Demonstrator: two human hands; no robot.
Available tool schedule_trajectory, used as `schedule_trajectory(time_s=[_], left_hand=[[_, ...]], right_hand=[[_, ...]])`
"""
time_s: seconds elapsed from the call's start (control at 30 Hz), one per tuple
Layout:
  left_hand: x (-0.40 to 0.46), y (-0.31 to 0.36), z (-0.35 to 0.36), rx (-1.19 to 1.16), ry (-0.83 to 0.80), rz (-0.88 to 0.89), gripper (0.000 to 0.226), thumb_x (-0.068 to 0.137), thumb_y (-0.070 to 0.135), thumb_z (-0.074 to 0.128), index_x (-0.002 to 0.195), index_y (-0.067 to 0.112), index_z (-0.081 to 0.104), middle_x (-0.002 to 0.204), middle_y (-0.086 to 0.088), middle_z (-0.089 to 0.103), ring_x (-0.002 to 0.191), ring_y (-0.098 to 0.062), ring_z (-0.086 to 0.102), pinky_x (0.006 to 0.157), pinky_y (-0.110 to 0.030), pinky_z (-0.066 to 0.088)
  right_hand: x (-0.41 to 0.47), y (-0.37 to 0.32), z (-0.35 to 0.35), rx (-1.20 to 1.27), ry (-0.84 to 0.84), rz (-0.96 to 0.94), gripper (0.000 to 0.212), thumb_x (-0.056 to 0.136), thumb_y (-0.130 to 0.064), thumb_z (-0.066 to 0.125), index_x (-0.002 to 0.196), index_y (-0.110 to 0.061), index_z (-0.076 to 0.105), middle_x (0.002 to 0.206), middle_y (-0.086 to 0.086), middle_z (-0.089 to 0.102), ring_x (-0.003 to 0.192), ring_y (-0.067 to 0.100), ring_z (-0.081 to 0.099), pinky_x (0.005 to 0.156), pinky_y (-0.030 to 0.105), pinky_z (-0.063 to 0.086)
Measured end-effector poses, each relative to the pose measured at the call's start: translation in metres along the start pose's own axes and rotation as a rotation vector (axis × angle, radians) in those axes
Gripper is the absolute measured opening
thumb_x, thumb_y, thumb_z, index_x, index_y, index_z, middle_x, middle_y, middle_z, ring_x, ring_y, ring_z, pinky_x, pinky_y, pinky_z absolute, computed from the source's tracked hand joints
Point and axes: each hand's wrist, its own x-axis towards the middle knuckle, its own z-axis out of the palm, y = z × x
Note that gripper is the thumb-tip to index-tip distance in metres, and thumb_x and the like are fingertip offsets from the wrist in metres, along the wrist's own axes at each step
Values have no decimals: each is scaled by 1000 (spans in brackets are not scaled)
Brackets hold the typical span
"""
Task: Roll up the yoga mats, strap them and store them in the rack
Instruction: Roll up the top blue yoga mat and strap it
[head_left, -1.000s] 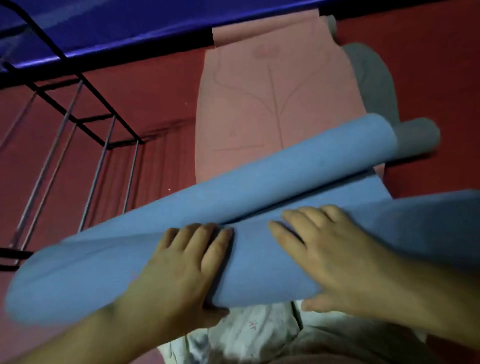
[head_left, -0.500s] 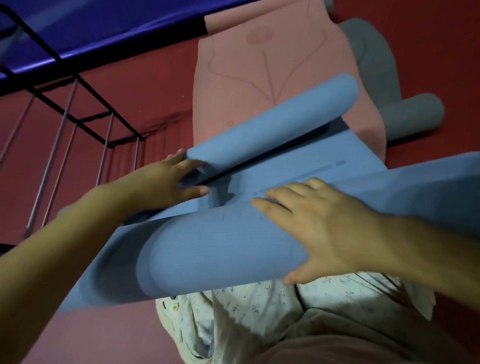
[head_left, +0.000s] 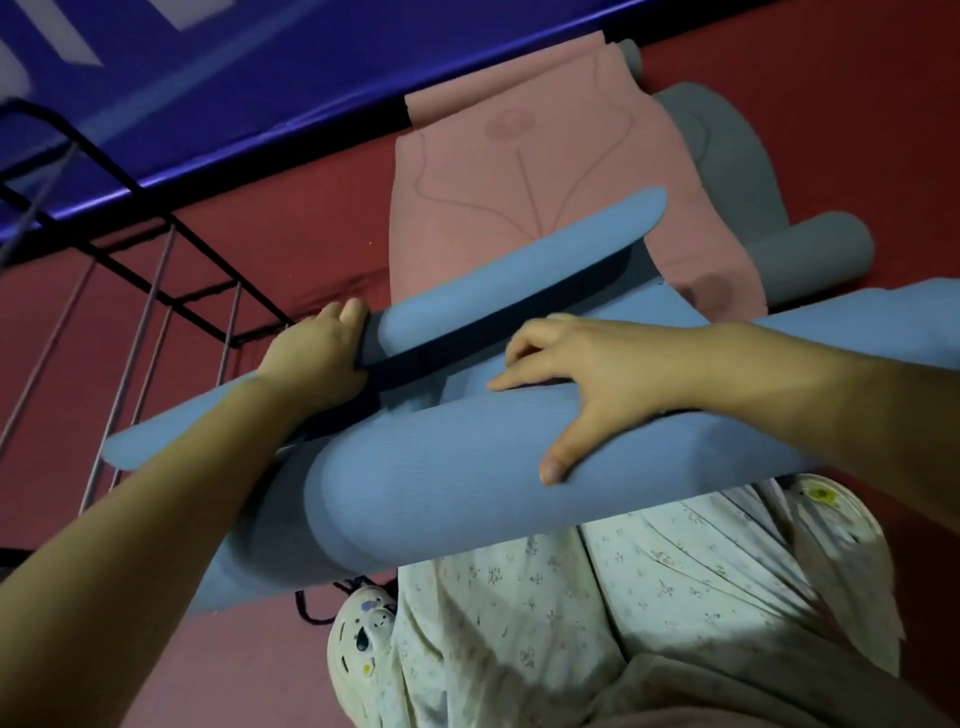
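Note:
A blue yoga mat (head_left: 467, 483) lies across my lap, its near part a thick roll and its far end curled into a thin roll (head_left: 519, 275). My left hand (head_left: 317, 358) grips the left end of that thin far curl. My right hand (head_left: 582, 374) rests on top of the thick roll, fingers spread and pressing down. Beyond, a pink mat (head_left: 530, 171) lies flat on the red floor. A grey mat (head_left: 737, 156) lies partly under it, with a rolled end (head_left: 826, 260) at the right. The black wire rack (head_left: 156, 270) stands at the left.
A dark blue wall pad (head_left: 218, 88) runs along the back edge of the red floor (head_left: 291, 244). My knees in pale floral trousers (head_left: 597, 623) and white clogs (head_left: 363, 639) sit below the blue roll. A dark strap or cord (head_left: 311, 603) shows under the roll's left end.
My left hand left the thick roll, reached forward and took the left end of the far curl. That curl has tightened and moved nearer. My right hand stayed on the roll.

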Motion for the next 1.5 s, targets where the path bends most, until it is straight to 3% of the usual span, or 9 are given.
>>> schedule_trajectory(time_s=[0.4, 0.6, 0.7, 0.83, 0.97, 1.13, 1.23, 1.37, 1.5], left_hand=[[-36, -5, -22, -131, 5, 13, 63, 83, 22, 66, 141, 18, 40, 132, -10, 51, 112, -31, 53, 91, -39, 45], [-74, 6, -29, -233, 71, 94, 44, 86, 21, 59, 130, 19, 54, 130, -1, 57, 107, -25, 59, 80, -26, 42], [-101, 23, -20, -211, 16, 187, 93, 67, 71, 47, 143, 18, 38, 145, 0, 41, 129, -21, 44, 102, -33, 37], [-106, 38, 20, 115, 58, 186, 131, 43, 73, 71, 143, -2, 29, 142, -24, 41, 128, -42, 43, 99, -64, 37], [-90, 38, 30, 60, 106, 163, 121, 44, 61, 81, 136, -4, 35, 132, -26, 49, 119, -43, 51, 90, -64, 43], [-75, 33, 22, 20, 119, 209, 113, 44, 57, 76, 132, -2, 38, 125, -23, 53, 113, -42, 54, 83, -62, 46], [-76, 32, 9, 30, 158, 229, 109, 48, 64, 65, 132, -1, 40, 124, -21, 53, 110, -42, 55, 84, -58, 46], [-97, 44, -17, 18, 200, 217, 103, 54, 65, 57, 134, 1, 42, 127, -18, 52, 113, -40, 53, 85, -51, 42], [-145, 64, -17, -12, 202, 268, 104, 54, 66, 60, 133, 0, 47, 125, -18, 54, 111, -37, 55, 83, -48, 45]], right_hand=[[-1, -5, 13, -236, 305, 74, 40, 95, -48, 36, 124, -26, 53, 117, -5, 60, 108, 18, 53, 91, 35, 41], [17, 8, -7, -137, 162, 159, 81, 61, -88, 20, 114, -36, 54, 99, -12, 63, 91, 11, 57, 82, 35, 48], [27, 13, -15, -116, 91, 193, 86, 53, -91, 26, 113, -37, 57, 102, -16, 62, 94, 9, 56, 84, 33, 47], [29, 6, -18, -213, 126, 175, 87, 61, -86, 25, 119, -31, 61, 110, -7, 53, 106, 14, 46, 89, 33, 43], [16, -11, 15, -591, 111, 116, 98, 72, -77, 46, 150, -28, 14, 137, 14, 34, 127, 29, 33, 106, 41, 29], [15, -7, 36, -746, 184, 110, 128, 66, -64, 69, 141, -26, -28, 142, 24, 24, 132, 37, 27, 111, 49, 19], [14, -10, 23, -659, 221, 89, 114, 74, -56, 66, 146, -32, -19, 140, 18, 26, 126, 33, 31, 106, 43, 26], [-8, -10, 15, -605, 294, 58, 118, 49, -50, 84, 148, -30, 22, 127, 25, 48, 113, 41, 49, 93, 50, 39], [-53, -14, 36, -596, 341, 5, 124, 34, -56, 84, 142, -27, 32, 119, 22, 54, 105, 40, 56, 93, 46, 39]])
